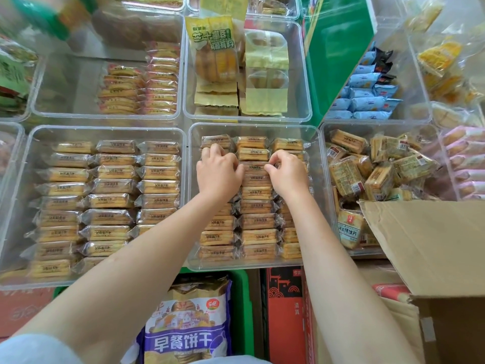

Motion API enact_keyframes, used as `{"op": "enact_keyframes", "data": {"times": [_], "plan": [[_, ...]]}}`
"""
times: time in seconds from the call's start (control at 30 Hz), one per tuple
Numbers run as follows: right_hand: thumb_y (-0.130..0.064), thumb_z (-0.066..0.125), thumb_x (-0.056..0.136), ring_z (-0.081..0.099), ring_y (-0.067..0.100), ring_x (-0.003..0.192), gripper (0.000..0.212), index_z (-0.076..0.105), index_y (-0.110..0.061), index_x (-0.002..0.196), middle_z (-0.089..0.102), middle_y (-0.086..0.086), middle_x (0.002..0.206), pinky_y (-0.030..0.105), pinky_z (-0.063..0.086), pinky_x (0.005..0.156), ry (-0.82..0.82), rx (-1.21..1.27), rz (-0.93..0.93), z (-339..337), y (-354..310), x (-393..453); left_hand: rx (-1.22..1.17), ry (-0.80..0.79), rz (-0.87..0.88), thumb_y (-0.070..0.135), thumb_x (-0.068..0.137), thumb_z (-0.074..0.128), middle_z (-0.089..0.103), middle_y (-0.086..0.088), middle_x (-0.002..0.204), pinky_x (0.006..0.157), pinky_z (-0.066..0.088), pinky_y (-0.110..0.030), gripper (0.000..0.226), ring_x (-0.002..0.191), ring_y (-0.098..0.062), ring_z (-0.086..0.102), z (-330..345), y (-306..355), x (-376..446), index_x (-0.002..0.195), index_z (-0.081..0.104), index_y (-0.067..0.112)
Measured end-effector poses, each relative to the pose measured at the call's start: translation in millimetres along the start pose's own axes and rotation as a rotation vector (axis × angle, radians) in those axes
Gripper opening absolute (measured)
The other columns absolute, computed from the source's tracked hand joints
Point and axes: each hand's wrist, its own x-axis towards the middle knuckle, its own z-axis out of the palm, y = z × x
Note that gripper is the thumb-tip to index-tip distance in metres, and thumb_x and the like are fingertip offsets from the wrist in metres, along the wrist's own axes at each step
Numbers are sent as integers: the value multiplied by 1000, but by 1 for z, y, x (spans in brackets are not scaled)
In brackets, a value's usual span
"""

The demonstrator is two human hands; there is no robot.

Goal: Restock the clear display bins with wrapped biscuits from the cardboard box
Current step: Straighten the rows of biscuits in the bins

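A clear display bin [319,195] in the middle holds three neat rows of wrapped biscuits [258,222]. My left hand [219,173] and my right hand [287,173] are both inside it, fingers curled over the packets near the far end. Between them lies one packet [256,168] of the middle row, pinched at its two ends by my fingertips. The open cardboard box [441,248] stands at the lower right; its inside is hidden by its flap.
A full bin of the same biscuits [110,200] sits to the left. A bin of loosely piled packets [378,166] is to the right. Behind are bins with yellow cake packs [215,56] and blue packets [367,98]. A purple biscuit bag [187,324] lies below.
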Motion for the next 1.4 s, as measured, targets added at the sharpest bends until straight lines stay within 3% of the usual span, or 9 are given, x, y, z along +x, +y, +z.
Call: {"op": "enact_keyframes", "data": {"times": [0.13,0.27,0.37,0.43,0.57,0.77,1.0,1.4], "plan": [[-23,60,98,54,20,87,2,61,-21,97,62,1,105,31,40,68,5,-92,-32,-3,-4,1,-77,89,13,36,93,62,53,-8,118,86,43,-38,27,113,-28,47,-2,0,-3,111,61,16],[-19,55,99,54,21,87,15,62,-19,113,60,1,105,30,42,68,64,-73,-99,-17,-15,10,-80,105,91,20,90,63,52,-10,116,79,44,-37,30,108,-29,50,-3,0,-3,118,54,16],[-24,53,101,54,21,89,23,63,-22,122,66,3,115,30,42,70,-9,-97,-82,-22,-20,20,-132,107,57,18,88,63,53,-11,116,80,45,-38,32,109,-30,50,-3,-1,-2,119,54,15],[-29,56,101,53,20,88,21,63,-22,119,67,2,112,31,38,71,-34,-126,-65,-20,-21,22,-148,121,57,21,89,64,52,-11,113,78,44,-37,30,106,-30,51,-1,-3,-2,115,54,12],[-41,65,95,56,20,81,24,58,-18,99,61,-1,96,29,36,57,9,-92,-81,-10,-17,10,-140,120,73,33,91,66,51,-10,108,76,42,-34,26,105,-29,50,2,-9,-3,101,59,10],[-41,64,96,49,20,83,25,59,-17,102,58,1,103,31,38,65,81,-149,4,5,-5,-3,-107,113,72,36,92,64,55,-7,113,80,45,-37,23,109,-26,49,4,-6,-2,91,70,14],[-43,66,94,54,20,83,25,58,-19,97,59,-2,98,30,35,60,50,-91,24,5,-5,1,-127,214,124,23,92,64,59,-13,106,73,45,-43,15,98,-34,53,14,-12,-6,88,65,8],[-27,63,98,58,24,82,12,60,-17,93,66,1,93,32,44,63,32,-30,38,3,-5,8,-102,143,93,33,96,61,58,-9,116,81,39,-37,22,106,-29,49,8,-9,-1,98,71,13]]}}
